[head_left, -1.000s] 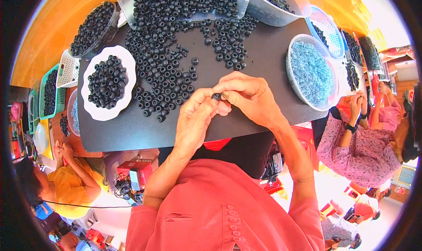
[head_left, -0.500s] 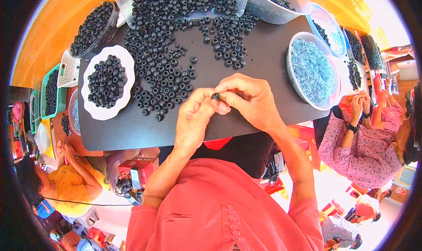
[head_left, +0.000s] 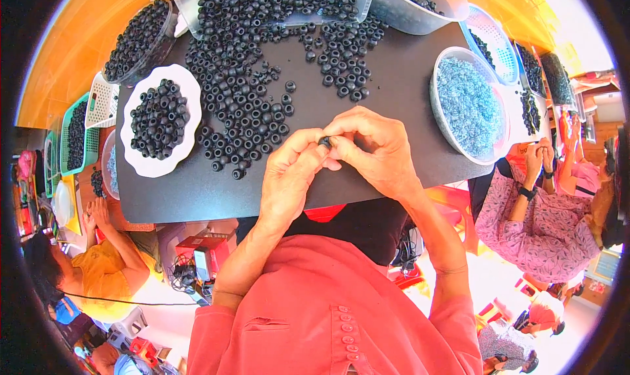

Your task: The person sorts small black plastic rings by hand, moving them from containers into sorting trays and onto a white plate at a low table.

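Above the front part of the dark table (head_left: pixel 387 73), my two hands meet. Between the fingertips sits a small black ring-shaped piece (head_left: pixel 325 141), mostly covered by the fingers. My left hand (head_left: pixel 293 171) pinches it from the left with thumb and forefinger. On the other side my right hand (head_left: pixel 374 148) has its thumb and fingertips closed on the same piece. A spread of similar loose black ring-shaped pieces (head_left: pixel 246 125), each with a round hole, lies beyond and left of my hands. Whether a second part is in the pinch is hidden.
A scalloped white plate (head_left: pixel 147 168) of black pieces stands at left, a bowl (head_left: pixel 438 129) of small clear bluish pieces at right. A tipped clear bin (head_left: pixel 363 4) and a dark tub (head_left: pixel 164 50) line the far side. Co-workers sit left (head_left: pixel 108 270) and right (head_left: pixel 531 224).
My fingers have shifted slightly around the small black piece, which sits a little further right and shows turned differently. Both hands stay pinched together. The co-worker's hands at left have risen a bit.
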A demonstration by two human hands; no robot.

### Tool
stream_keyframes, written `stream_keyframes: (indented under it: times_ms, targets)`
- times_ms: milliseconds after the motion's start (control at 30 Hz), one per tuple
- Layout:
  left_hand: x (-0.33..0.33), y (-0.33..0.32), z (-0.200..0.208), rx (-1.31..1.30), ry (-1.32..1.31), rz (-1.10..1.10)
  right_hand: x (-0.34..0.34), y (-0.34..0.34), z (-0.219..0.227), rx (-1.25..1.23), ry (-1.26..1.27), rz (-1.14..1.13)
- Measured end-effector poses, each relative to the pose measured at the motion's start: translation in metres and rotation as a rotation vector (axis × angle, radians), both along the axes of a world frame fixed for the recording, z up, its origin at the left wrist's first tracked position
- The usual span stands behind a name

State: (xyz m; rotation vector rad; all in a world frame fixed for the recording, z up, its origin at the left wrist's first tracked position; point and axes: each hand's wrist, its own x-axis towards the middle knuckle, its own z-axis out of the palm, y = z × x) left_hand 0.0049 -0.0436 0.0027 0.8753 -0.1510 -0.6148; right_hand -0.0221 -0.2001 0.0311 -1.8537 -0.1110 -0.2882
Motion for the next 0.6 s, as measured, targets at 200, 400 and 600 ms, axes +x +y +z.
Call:
stream_keyframes:
  times_ms: [200, 400, 600]
  targets:
    - [0.000, 0.001, -0.004, 0.044, -0.016, 0.006, 0.000, -0.002, -0.004, 0.027, -0.036, 0.010]
    - [0.000, 0.001, -0.005, 0.007, -0.009, 0.000, 0.001, 0.003, 0.003, -0.126, -0.093, 0.003]
    - [0.000, 0.000, -0.001, -0.060, 0.016, 0.018, -0.001, 0.006, -0.009, -0.064, -0.109, -0.032]
